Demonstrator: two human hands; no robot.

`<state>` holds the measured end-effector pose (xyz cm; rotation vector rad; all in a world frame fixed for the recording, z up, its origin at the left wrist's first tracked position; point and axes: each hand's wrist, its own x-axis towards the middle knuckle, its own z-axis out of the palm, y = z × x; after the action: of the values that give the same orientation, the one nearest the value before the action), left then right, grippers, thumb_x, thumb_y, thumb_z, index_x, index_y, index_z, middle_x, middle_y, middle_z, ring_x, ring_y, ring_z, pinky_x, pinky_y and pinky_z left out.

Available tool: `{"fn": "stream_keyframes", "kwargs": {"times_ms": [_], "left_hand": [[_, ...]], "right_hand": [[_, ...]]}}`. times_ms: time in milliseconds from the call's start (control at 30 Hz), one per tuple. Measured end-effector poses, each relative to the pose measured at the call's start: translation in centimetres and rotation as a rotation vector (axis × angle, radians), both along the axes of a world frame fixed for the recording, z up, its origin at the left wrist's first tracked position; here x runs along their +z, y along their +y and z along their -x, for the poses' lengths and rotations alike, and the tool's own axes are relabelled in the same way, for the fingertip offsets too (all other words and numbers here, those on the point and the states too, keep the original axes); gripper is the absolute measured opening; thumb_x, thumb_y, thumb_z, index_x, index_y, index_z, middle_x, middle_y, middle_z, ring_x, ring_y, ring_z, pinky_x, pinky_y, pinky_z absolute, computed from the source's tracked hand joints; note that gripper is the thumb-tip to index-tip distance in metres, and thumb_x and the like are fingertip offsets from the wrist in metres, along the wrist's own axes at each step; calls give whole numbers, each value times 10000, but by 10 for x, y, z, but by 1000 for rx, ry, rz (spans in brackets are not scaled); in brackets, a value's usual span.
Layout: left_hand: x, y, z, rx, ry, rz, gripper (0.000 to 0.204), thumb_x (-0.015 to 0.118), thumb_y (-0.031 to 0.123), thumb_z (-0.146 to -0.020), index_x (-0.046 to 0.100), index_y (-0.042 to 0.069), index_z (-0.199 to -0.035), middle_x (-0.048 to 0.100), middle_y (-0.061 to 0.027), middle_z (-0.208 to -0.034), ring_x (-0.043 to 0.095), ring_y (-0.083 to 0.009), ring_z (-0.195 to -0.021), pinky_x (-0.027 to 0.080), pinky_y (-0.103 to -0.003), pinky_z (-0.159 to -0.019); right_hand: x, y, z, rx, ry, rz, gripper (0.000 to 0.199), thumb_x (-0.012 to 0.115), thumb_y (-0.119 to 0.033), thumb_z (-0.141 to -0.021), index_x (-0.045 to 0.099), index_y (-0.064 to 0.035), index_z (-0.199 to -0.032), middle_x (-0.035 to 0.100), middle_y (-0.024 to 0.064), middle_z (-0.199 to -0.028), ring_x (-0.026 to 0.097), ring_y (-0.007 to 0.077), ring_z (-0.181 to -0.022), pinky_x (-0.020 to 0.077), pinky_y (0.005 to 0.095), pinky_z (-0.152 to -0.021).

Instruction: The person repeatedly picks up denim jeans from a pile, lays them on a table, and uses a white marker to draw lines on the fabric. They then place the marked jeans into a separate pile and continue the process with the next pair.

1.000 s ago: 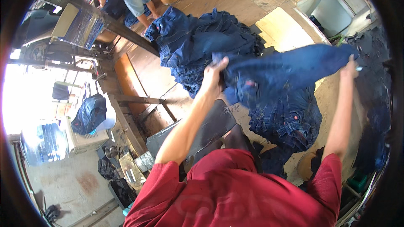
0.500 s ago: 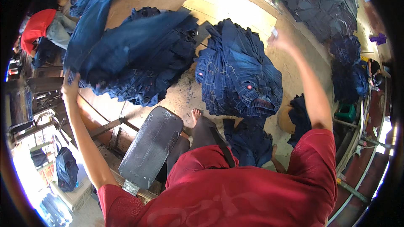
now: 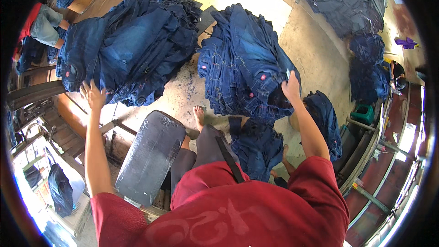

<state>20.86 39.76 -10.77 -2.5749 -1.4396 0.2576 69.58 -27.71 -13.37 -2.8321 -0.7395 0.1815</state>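
Note:
A heap of dark blue jeans (image 3: 137, 41) lies ahead on the left. At its near edge is my left hand (image 3: 93, 95), fingers spread by the waistband of the topmost pair. Another stack of jeans (image 3: 228, 59) stands to the right of it, waistbands toward me. My right hand (image 3: 291, 88) is closed at the right end of the top pair's waistband (image 3: 272, 84). A small pale object (image 3: 288, 72), too small to name, shows at its fingertips.
A black padded bench (image 3: 151, 158) is by my left leg. More jeans lie near my feet (image 3: 258, 148) and at the right (image 3: 324, 123). Grey garments (image 3: 345, 2) are heaped at the far right, a green stool (image 3: 362, 114) nearer. Another person (image 3: 43, 23) is at the far left.
The pair of jeans swinging from my left hand now lies on the left heap. My right hand has come down from beyond the right stack to its top waistband.

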Motion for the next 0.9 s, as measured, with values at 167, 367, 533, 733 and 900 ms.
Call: {"fn": "stream_keyframes", "kwargs": {"times_ms": [167, 367, 533, 733, 900], "left_hand": [[72, -229, -121, -495, -931, 1551, 545, 697, 495, -1028, 779, 23, -1290, 749, -188, -1365, 715, -326, -1239, 552, -480, -1066], [92, -389, -230, 412, -1127, 2255, 849, 352, 748, -1099, 631, 49, -1492, 645, -138, -1508, 552, -284, -1430, 368, -503, -1250], [65, -298, -162, 1167, -1863, 1870, 527, 611, 519, -1101, 695, 67, -1359, 755, -132, -1332, 725, -317, -1181, 537, -537, -1125], [71, -310, 39, 1346, -1878, 1327, 538, 601, 468, -1122, 632, 61, -1473, 712, -134, -1417, 699, -327, -1263, 532, -547, -1141], [87, -329, 194, 1462, -1772, 913, 432, 584, 355, -1146, 631, 38, -1436, 729, -132, -1355, 737, -310, -1182, 602, -543, -1039]], "right_hand": [[89, 99, 35, -197, 63, -179, 407, 764, -156, -891, 499, 6, -1153, 702, 280, -900, 723, 497, -868, 557, 583, -787], [155, 187, 152, 153, -143, -491, 466, 852, -80, -823, 514, 14, -1128, 651, 254, -990, 707, 435, -908, 559, 521, -805], [119, 215, 293, 364, 112, -333, 579, 893, -65, -693, 541, 12, -1145, 574, 227, -1094, 620, 455, -1008, 527, 522, -889], [109, 187, 426, 691, 590, -427, 465, 895, -214, -817, 574, -23, -1094, 580, 194, -1098, 630, 413, -999, 549, 509, -835], [73, 171, 419, 276, 874, -684, 518, 819, -503, -963, 604, -36, -1034, 694, 138, -864, 693, 333, -727, 569, 476, -689]]}}
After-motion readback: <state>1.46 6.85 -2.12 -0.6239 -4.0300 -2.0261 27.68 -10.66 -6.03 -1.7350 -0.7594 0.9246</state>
